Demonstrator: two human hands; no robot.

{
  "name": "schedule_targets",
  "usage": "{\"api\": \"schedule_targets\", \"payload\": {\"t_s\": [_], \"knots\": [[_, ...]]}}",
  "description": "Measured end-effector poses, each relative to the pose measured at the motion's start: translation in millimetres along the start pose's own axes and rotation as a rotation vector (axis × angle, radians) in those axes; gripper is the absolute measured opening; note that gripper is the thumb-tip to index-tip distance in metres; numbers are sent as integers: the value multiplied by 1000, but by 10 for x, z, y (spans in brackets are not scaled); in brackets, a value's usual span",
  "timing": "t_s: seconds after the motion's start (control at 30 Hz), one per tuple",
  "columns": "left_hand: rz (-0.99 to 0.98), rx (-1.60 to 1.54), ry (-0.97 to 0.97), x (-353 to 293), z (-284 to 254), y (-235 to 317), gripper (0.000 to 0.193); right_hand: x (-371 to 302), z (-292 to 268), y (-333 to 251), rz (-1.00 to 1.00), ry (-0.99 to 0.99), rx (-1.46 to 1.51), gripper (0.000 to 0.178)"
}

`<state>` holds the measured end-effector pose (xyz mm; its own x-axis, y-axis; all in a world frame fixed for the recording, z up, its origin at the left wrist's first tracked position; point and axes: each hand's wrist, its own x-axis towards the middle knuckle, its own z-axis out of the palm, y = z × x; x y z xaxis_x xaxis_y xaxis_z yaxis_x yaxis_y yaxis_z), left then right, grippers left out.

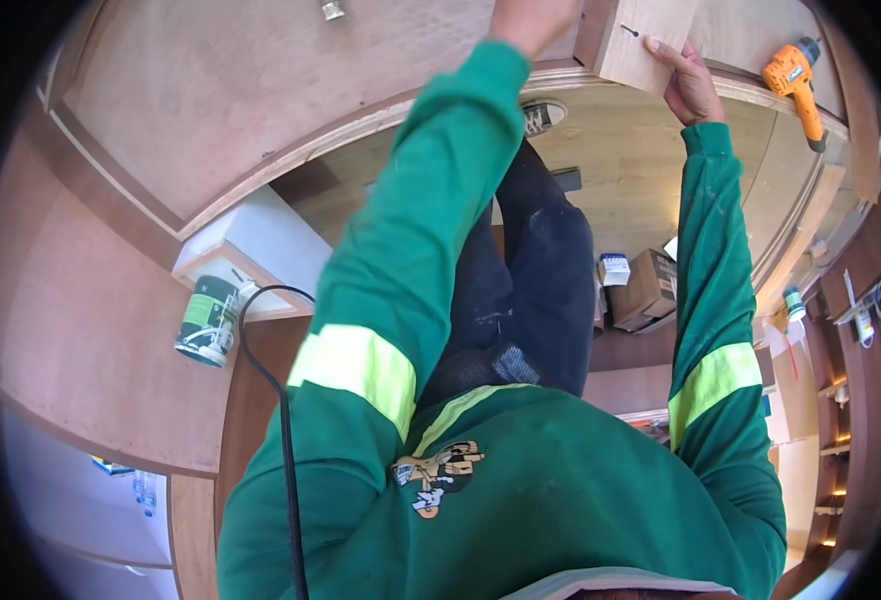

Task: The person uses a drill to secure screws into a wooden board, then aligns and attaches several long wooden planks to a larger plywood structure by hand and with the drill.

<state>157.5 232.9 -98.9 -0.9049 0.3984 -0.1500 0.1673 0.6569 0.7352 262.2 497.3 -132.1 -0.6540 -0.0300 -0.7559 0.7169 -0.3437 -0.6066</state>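
A light wooden board (646, 50) stands at the top of the head view, with a dark screw (630, 31) at its face. My right hand (694, 88) grips the board's right edge, thumb on the front and fingers behind. Just left of the board, my left hand (533, 22) is raised at the upper edge of the picture. Its fingers are cut off by the frame, so their shape and anything in them stay hidden. An orange cordless drill (791, 75) lies on the wooden surface to the right of my right hand.
A curved plywood panel (291, 90) spans the far side. At left stands a green can (208, 320) beside a white box-shaped piece (261, 240); a black cable (286, 430) runs past my left arm. A cardboard box (647, 290) sits on the floor near my legs.
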Motion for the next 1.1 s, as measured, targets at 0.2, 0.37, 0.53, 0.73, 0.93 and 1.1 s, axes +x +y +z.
{"api": "schedule_targets", "payload": {"t_s": [0.2,0.37,0.53,0.73,0.93,1.1], "knots": [[-229,-374,238,1402,707,-2,51,-196,705,-342,-126,-16,83,43],[94,348,65,1317,810,-285,54,-149,657,-267,-153,-63,103,56],[53,150,151,1338,725,-95,54,-317,539,-78,-189,-52,247,50],[-4,-41,193,1413,527,-332,54,-700,672,446,-42,-28,71,41],[-50,-601,289,1239,516,22,43,-627,863,724,-134,70,181,45],[-6,-711,352,1192,493,37,37,-574,1067,735,-141,212,163,46]]}}
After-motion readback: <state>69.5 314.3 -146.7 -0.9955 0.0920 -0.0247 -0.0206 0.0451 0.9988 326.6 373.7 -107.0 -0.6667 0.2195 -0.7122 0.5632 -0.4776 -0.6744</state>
